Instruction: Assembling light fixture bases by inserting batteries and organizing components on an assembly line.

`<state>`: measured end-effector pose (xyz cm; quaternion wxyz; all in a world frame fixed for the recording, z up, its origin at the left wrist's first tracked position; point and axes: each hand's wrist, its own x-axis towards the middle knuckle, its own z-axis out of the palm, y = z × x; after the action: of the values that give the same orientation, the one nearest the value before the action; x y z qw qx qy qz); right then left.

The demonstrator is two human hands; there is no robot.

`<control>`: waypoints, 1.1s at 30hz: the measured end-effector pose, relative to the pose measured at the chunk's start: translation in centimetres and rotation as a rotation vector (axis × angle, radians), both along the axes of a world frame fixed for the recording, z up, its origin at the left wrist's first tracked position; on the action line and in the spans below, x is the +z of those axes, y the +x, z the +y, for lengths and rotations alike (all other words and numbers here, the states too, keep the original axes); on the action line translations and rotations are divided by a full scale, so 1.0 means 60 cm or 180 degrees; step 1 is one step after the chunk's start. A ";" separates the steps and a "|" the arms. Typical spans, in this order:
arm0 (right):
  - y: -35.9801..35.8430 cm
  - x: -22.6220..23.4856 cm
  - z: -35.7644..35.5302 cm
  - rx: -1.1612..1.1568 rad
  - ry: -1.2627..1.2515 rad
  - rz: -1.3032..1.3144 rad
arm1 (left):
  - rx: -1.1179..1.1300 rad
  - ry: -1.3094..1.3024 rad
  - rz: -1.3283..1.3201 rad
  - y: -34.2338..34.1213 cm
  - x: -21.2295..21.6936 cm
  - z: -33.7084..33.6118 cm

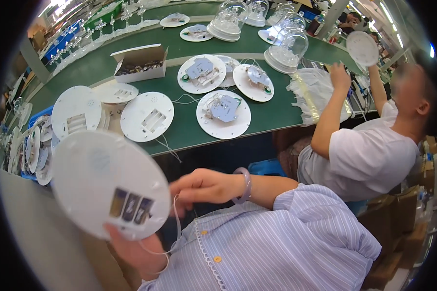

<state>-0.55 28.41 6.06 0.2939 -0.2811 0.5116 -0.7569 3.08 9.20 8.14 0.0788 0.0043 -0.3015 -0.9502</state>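
green tabletop [276, 110]; white disc [109, 177] in hands [140, 251]

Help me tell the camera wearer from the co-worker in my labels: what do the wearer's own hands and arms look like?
The left hand and right hand are ungloved. A smooth, pale lilac bangle circles the right wrist. The right sleeve is short and puffed, light blue with thin white stripes. The left sleeve cannot be made out clearly.
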 end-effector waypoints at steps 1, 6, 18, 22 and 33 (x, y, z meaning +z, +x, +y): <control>0.002 -0.009 0.002 -0.0292 -0.0319 0.0103 | -0.0075 -0.0197 -0.0016 -0.002 -0.008 0.008; -0.005 -0.012 0.012 -0.1529 -0.0521 -0.0489 | -0.0559 -0.0823 -0.0696 -0.033 -0.040 0.059; -0.155 0.022 0.221 -0.5024 0.2528 0.3161 | -0.1221 -0.2022 -0.0094 -0.084 -0.063 0.048; -0.199 -0.019 0.294 -0.4860 0.4762 0.3897 | -0.0546 -0.3002 0.0083 -0.110 -0.092 0.046; -0.173 0.006 0.259 -0.3313 0.5191 0.2438 | -0.0993 -0.2756 -0.1163 -0.288 -0.125 -0.001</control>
<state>-10.96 43.97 6.40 -0.1503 0.0369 0.9851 -0.0745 -14.21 9.17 0.64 -0.1238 0.0925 -0.6745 -0.7219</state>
